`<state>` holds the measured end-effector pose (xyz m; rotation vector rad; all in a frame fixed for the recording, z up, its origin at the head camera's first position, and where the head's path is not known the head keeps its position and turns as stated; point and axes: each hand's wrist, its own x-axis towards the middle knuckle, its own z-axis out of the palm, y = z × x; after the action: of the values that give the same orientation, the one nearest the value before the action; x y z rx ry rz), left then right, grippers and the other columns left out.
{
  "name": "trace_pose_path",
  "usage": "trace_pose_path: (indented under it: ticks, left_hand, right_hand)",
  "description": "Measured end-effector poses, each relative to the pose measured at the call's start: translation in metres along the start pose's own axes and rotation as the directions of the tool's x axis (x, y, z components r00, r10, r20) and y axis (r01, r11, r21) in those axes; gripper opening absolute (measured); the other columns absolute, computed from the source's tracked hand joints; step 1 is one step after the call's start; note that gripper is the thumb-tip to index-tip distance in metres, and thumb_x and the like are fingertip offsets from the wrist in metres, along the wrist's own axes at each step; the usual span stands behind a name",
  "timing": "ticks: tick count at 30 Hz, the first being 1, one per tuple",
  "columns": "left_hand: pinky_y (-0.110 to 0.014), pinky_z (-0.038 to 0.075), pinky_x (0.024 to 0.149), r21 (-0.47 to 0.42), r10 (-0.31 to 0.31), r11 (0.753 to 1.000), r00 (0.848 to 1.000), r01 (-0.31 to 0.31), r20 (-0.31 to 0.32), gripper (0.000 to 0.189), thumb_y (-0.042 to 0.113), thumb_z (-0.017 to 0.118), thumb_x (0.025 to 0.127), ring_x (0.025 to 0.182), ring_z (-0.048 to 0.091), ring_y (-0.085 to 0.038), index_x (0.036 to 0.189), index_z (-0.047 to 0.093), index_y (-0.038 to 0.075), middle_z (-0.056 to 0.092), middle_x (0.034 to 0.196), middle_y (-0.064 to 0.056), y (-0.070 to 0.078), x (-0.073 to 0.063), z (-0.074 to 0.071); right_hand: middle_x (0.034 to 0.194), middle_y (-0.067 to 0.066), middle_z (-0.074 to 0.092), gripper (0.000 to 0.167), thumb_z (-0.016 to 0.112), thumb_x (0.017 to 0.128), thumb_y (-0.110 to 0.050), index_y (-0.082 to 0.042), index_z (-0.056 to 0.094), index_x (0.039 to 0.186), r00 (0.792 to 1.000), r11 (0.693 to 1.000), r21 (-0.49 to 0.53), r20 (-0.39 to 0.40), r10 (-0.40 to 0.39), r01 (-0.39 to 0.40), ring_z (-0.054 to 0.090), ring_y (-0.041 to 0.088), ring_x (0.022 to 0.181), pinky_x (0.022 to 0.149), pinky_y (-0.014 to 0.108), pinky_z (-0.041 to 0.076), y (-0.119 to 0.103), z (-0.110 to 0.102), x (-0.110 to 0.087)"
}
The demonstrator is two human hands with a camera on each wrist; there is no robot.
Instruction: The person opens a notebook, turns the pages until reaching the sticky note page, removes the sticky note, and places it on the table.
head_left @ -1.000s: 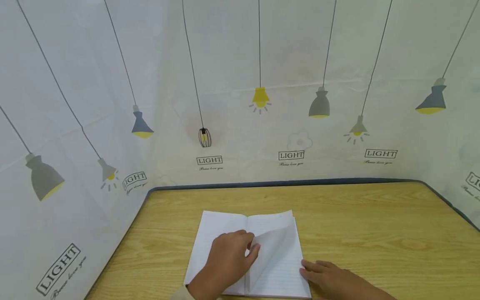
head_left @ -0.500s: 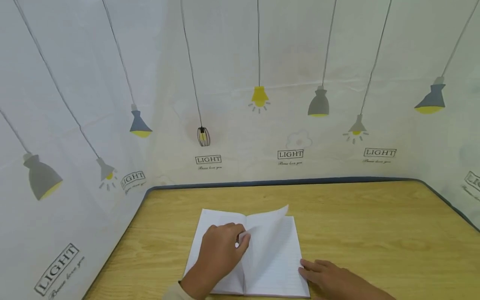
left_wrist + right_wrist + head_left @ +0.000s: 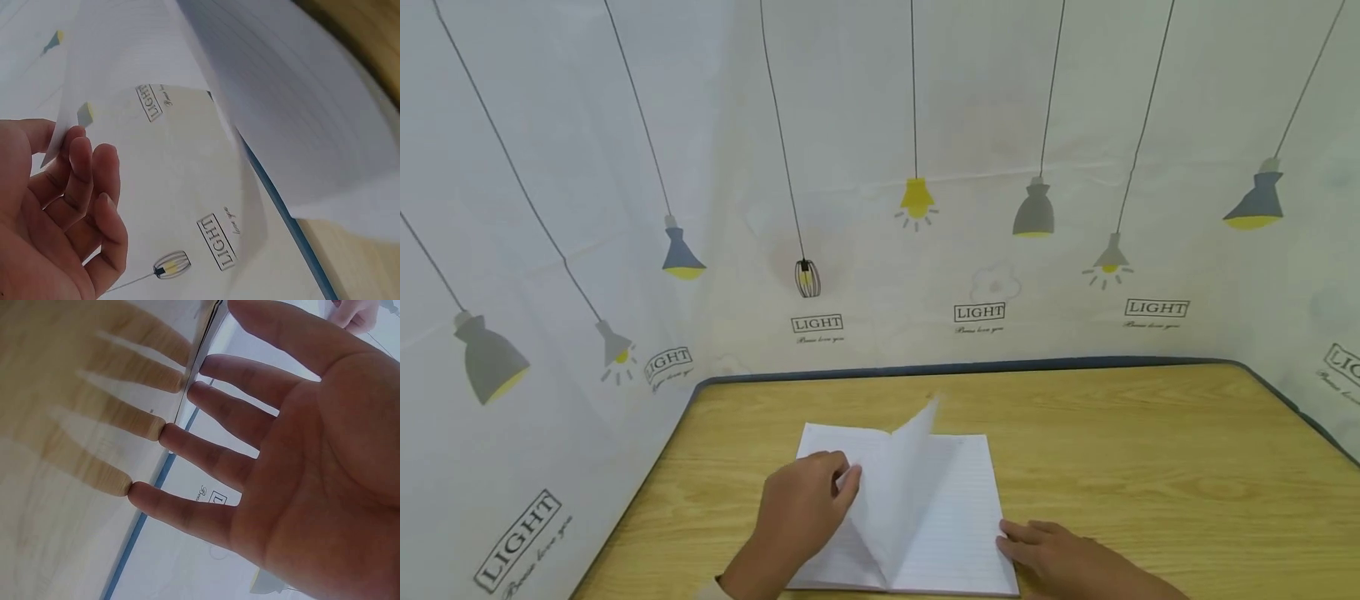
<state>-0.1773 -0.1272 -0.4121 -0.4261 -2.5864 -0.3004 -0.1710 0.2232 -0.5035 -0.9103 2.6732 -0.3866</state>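
Note:
An open notebook (image 3: pixel 958 517) with lined white pages lies on the wooden table. My left hand (image 3: pixel 801 508) is over its left side and pinches the corner of a page (image 3: pixel 904 475), which stands raised and curved near the spine. In the left wrist view the thumb and forefinger of the left hand (image 3: pixel 69 200) grip the page's corner, the other fingers curled loosely. My right hand (image 3: pixel 1063 554) rests at the notebook's right edge with fingers extended. The right wrist view has the fingertips of this right hand (image 3: pixel 281 444) touching the table and the notebook's edge.
The wooden table (image 3: pixel 1150 450) has a dark blue edge (image 3: pixel 970 367). Behind it and at both sides hangs a pale wall covering (image 3: pixel 865 100) printed with lamps and the word LIGHT.
My left hand has moved left, drawing the page from the right side up and over toward the left. The right hand stays in place at the notebook's edge.

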Motion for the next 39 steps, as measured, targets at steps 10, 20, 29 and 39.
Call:
trace_pose_path:
  ticks: [10,20,29,39]
  left_hand:
    - [-0.02,0.024,0.044,0.053,-0.072,0.996,0.996,0.069,0.058,0.042,0.028,0.074,0.088,0.048,0.03,-0.001,0.058,0.044,0.024,0.036,0.053,0.013,-0.018,-0.014,-0.015]
    - [-0.021,0.024,0.044,0.08,-0.121,0.99,0.987,0.113,0.104,0.04,0.027,0.074,0.086,0.049,0.031,-0.003,0.058,0.045,0.025,0.036,0.053,0.013,-0.029,-0.028,-0.025]
    - [-0.023,0.026,0.043,0.082,-0.17,0.984,0.965,0.156,0.199,0.041,0.026,0.074,0.085,0.048,0.032,-0.004,0.056,0.045,0.024,0.038,0.051,0.012,-0.036,-0.038,-0.029]
    - [-0.024,0.026,0.045,0.106,-0.221,0.974,0.93,0.198,0.294,0.041,0.025,0.075,0.084,0.048,0.034,-0.006,0.056,0.045,0.021,0.039,0.051,0.01,-0.04,-0.039,-0.028]
  right_hand:
    - [0.152,0.008,0.05,0.084,0.064,0.081,-0.072,-0.017,0.055,0.144,1.0,1.0,-0.018,-0.015,0.004,-0.004,0.051,0.044,0.129,0.09,0.057,0.052,-0.012,-0.009,-0.006]
    - [0.151,0.011,0.051,0.082,0.066,0.082,-0.068,-0.014,0.056,0.143,1.0,1.0,-0.006,0.015,0.019,-0.019,0.051,0.045,0.129,0.09,0.059,0.052,-0.027,-0.024,-0.008]
    - [0.151,0.012,0.05,0.081,0.065,0.084,-0.066,-0.013,0.054,0.144,1.0,1.0,-0.001,-0.001,-0.013,0.013,0.05,0.046,0.129,0.088,0.058,0.053,-0.025,-0.022,-0.01]
    - [0.154,0.006,0.047,0.088,0.06,0.08,-0.076,-0.02,0.051,0.147,0.999,1.0,-0.002,-0.03,-0.031,0.031,0.05,0.043,0.131,0.089,0.058,0.052,0.004,0.005,0.0]
